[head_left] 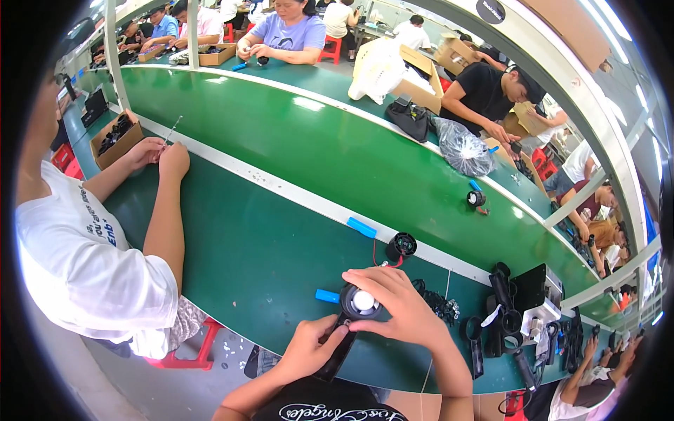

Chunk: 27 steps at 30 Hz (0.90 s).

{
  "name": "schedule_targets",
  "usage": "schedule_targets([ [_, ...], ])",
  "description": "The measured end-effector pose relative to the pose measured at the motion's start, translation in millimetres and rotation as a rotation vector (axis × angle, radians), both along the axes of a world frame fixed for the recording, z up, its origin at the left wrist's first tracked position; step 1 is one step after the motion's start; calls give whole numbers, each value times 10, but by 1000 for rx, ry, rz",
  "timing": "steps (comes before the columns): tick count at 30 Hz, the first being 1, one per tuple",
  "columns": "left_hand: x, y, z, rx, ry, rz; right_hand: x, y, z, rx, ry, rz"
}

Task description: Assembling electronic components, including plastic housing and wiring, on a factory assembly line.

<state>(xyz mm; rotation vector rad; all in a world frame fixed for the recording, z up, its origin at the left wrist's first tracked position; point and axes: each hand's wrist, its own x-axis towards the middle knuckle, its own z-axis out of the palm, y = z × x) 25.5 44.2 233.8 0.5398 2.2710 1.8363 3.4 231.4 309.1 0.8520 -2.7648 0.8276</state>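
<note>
Just in front of me I hold a black handheld fan body (345, 309), its round head up and its handle slanting down toward me. A white round piece shows inside the head. My left hand (305, 351) grips the handle just below the head, thumb on top. The fingers of my right hand (400, 305) curve over the head's far and right side. A blue cylindrical battery (327, 295) lies by the head's left side. Farther off, another blue battery (361, 226) lies beside a round black motor unit (401, 245) with red wires.
To the right lie a black ring-headed handle (474, 344), a bunch of small dark parts (437, 303) and a black-and-white box (539, 298). A white rail (281, 188) divides my table from the green belt (295, 133). A co-worker (105, 245) sits at my left.
</note>
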Motion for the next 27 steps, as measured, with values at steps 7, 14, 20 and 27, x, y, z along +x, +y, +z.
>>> schedule_targets([
  [7,16,3,-6,14,-52,-59,-152,196,-186,-497,-455,155],
  [14,25,-57,11,-250,199,103,-65,40,-205,-297,-92,36],
  [20,-39,-161,17,-295,133,49,-72,175,-114,25,158,119],
  [27,-148,-252,100,-187,23,104,-249,290,-274,-726,-187,-46],
])
